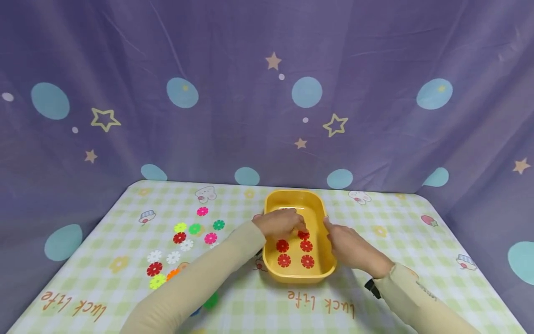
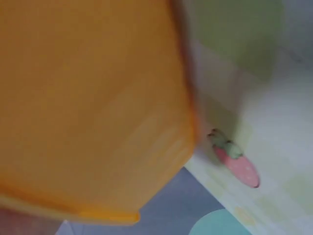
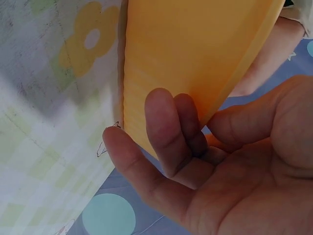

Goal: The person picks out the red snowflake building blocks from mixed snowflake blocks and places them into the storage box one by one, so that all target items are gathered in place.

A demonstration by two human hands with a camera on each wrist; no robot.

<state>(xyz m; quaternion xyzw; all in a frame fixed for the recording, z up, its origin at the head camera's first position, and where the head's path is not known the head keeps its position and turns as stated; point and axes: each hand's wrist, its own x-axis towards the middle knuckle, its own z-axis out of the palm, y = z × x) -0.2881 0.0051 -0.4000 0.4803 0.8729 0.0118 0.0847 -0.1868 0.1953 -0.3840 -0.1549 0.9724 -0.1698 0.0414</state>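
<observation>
A yellow plastic basin (image 1: 298,274) stands on the table, several red notched plastic discs (image 1: 306,246) laid flat in rows on its floor. Over the basin's left wall reaches my left hand (image 1: 280,222), fingers bent down, pinching a red disc (image 1: 303,235) low at the basin floor. My right hand (image 1: 352,246) holds the basin's right rim. In the right wrist view the thumb of the right hand (image 3: 234,171) is at the rim and its fingers lie along the outer wall (image 3: 181,58). The left wrist view shows mostly the basin's outer wall (image 2: 93,107), with the fingers hidden.
Left of the basin, loose discs in pink (image 1: 210,238), green (image 1: 194,228), white (image 1: 173,257), red (image 1: 154,268) and other colours are scattered on the checked tablecloth (image 1: 400,255). My left sleeve (image 1: 200,278) covers some. A purple curtain (image 1: 233,120) hangs behind the table.
</observation>
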